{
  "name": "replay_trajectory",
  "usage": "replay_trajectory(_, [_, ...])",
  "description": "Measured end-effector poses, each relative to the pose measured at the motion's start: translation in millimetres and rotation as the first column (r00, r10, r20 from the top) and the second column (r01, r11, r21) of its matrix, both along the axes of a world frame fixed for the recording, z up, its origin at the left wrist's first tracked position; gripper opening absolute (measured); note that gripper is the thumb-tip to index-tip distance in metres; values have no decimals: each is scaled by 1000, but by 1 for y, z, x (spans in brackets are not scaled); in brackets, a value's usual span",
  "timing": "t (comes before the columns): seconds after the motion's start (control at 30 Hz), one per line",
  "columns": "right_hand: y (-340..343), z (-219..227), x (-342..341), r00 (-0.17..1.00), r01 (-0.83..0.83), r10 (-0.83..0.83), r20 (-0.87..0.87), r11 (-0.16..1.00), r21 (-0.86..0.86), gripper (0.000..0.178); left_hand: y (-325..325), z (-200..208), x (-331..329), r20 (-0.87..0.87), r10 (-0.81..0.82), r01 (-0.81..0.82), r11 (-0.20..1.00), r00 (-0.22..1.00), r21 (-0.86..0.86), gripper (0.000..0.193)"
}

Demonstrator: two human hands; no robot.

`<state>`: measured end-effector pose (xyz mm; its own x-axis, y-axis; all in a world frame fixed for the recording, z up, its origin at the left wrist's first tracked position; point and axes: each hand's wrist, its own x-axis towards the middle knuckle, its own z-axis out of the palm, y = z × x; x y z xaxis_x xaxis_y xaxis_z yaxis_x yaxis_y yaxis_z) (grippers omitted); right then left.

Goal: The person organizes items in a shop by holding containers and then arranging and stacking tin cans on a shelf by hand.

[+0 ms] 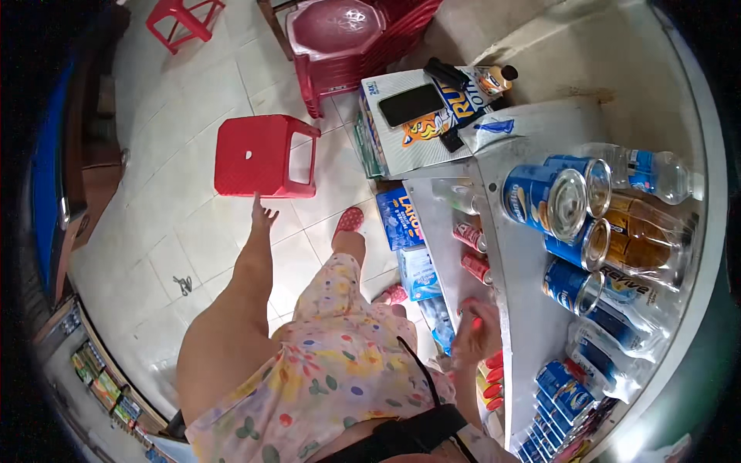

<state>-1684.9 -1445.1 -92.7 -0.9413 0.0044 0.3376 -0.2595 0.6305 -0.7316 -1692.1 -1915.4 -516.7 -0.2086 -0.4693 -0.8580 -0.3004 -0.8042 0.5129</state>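
My left hand (264,217) reaches forward with its fingers apart and nothing in it. Its fingertips are by the near edge of a red plastic stool (251,157); whether they touch it I cannot tell. My right hand (474,338) is at the edge of the shelf unit on my right, just below two red drink cans (476,268). Its fingers are blurred, and a small bright red patch shows among them. What that patch is, I cannot make out.
Blue cans (544,201) and plastic bottles (637,235) crowd the upper shelf (532,332). Ahead, a carton (397,147) bears a phone (411,105) and a small bottle (496,79). Stacked red chairs (336,35) and another red stool (181,23) stand farther off on the tiled floor.
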Motion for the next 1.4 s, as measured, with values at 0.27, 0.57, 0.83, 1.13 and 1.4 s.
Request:
replay_trajectory(0.27, [-20, -100, 21, 898, -13, -3, 441, 999, 33, 19, -15, -80, -50, -181, -145, 155, 987, 973, 41, 101])
replay_trajectory(0.57, [51, -81, 83, 916, -72, 69, 394, 997, -7, 21, 32, -67, 102, -155, -218, 213, 976, 964, -47, 100])
replay_trajectory(0.83, [116, -90, 154, 901, -103, 83, 425, 994, 25, 24, 160, -62, 293, -183, -82, 156, 884, 980, 440, 81])
replay_trajectory(1.13, [98, -245, 125, 522, -176, 189, 832, 978, -113, 32, 174, -14, 319, 437, -699, 807, -578, -567, 121, 31])
replay_trajectory(1.4, [-29, -551, 184, 123, -437, 240, 963, 884, -165, 53, 120, -36, 186, 754, -608, 930, -368, -249, 11, 41])
